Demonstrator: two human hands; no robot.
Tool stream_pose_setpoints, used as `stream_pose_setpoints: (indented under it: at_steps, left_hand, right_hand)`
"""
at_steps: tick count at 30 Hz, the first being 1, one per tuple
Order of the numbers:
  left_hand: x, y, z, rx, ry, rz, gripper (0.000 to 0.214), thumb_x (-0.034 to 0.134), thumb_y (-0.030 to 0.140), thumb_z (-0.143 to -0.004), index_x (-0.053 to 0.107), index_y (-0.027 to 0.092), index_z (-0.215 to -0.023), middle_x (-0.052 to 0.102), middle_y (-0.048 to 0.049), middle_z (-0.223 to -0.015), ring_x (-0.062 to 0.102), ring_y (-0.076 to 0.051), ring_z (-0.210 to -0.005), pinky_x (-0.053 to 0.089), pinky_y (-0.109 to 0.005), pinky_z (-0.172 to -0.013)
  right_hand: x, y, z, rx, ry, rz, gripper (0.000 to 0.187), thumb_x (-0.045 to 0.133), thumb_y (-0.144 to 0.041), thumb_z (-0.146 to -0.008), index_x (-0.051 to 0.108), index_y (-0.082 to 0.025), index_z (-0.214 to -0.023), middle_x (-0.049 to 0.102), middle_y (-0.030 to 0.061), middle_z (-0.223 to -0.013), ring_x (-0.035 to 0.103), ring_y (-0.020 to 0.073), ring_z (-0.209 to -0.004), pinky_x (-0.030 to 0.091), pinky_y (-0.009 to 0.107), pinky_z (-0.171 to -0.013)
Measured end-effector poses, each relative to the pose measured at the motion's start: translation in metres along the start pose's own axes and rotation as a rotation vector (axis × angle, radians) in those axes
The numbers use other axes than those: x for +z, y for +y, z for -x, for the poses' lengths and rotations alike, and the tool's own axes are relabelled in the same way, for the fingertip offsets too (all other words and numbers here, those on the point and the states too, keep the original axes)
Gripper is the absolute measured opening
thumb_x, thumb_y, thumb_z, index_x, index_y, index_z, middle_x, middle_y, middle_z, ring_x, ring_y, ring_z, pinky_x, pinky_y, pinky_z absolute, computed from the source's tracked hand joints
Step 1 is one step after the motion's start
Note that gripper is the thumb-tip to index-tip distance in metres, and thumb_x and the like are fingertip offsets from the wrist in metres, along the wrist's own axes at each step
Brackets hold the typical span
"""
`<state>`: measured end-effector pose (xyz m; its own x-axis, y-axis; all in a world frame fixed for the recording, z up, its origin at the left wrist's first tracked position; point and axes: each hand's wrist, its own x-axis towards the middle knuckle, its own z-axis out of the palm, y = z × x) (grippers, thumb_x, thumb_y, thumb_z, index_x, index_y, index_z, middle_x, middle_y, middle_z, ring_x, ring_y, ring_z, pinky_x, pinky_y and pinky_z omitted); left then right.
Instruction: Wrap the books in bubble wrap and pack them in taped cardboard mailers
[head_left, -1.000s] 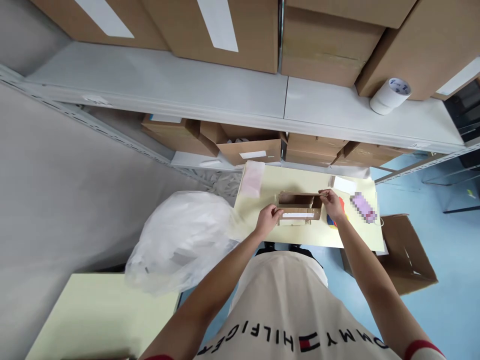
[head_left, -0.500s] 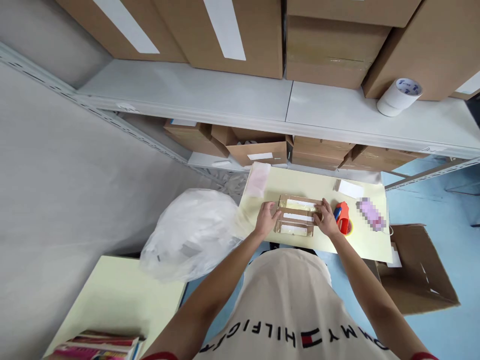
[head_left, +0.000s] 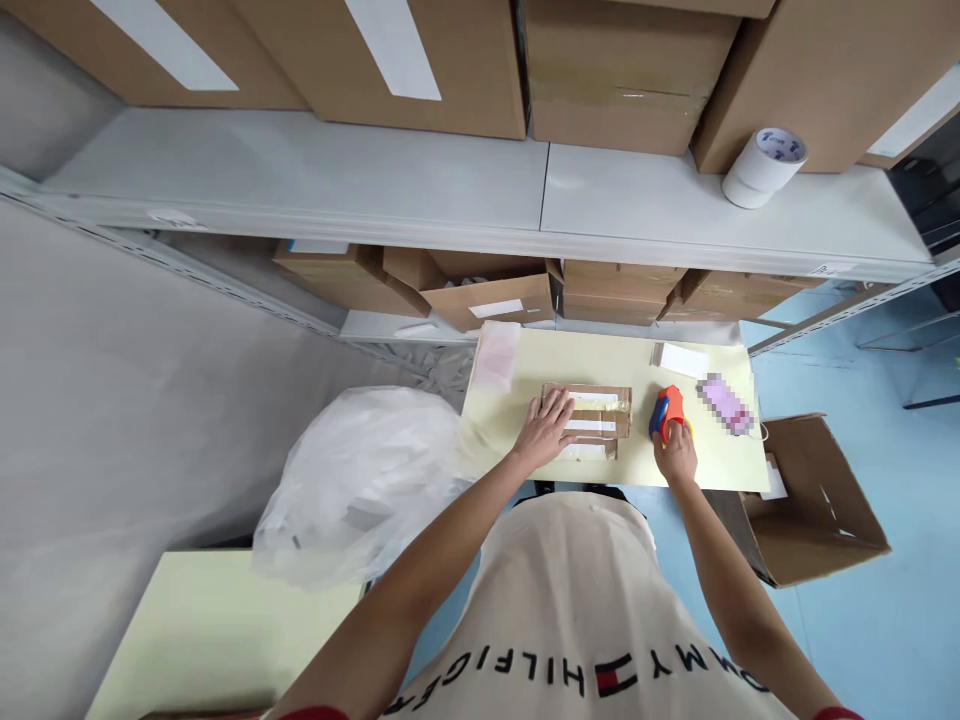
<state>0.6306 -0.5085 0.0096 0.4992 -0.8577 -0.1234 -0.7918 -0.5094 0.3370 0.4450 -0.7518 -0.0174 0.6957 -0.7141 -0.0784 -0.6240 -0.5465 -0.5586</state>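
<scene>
A small brown cardboard box point(head_left: 600, 418) with white labels lies closed on the pale yellow table point(head_left: 517, 450). My left hand point(head_left: 546, 430) rests flat on the box's left part, fingers spread. To the right of the box, my right hand point(head_left: 675, 450) is wrapped round the handle of an orange and blue tape dispenser point(head_left: 666, 412) that stands on the table.
A pink packet point(head_left: 496, 355), a white card point(head_left: 681, 359) and a blurred pink item point(head_left: 724, 404) lie on the table. A big clear plastic bag point(head_left: 360, 480) sits to the left, an open carton point(head_left: 814, 500) on the floor to the right. Shelves hold cartons and a tape roll point(head_left: 763, 165).
The box's flaps were folded shut and pressed flat. My right hand left the box and took hold of the tape dispenser. My left hand now lies flat on the box.
</scene>
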Motion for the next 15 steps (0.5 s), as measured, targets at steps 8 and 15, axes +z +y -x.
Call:
stream_pose_setpoints:
  at_steps: [8,15]
  left_hand:
    - [0.001,0.002,0.004,-0.005,-0.024,-0.062,0.068,0.047,0.045,-0.095,0.029,0.016,-0.154,0.024,-0.0132,-0.162,0.02,-0.033,-0.15,0.022,-0.057,-0.118]
    - [0.003,0.004,0.018,0.053,0.01,-0.061,0.066,0.047,0.046,-0.094,0.033,0.02,-0.153,0.027,-0.0114,-0.161,0.022,-0.032,-0.15,0.023,-0.055,-0.118]
  right_hand:
    - [0.016,0.006,-0.022,0.195,-0.034,-0.045,0.02,0.06,-0.028,-0.076,0.052,-0.023,-0.093,0.062,0.0093,-0.075,0.064,0.0325,-0.082,0.041,0.054,-0.086]
    - [-0.039,-0.024,-0.026,0.058,0.062,-0.365,0.023,0.045,-0.041,-0.082,0.041,-0.025,-0.097,0.053,-0.0009,-0.074,0.053,0.0195,-0.067,0.042,0.031,-0.062]
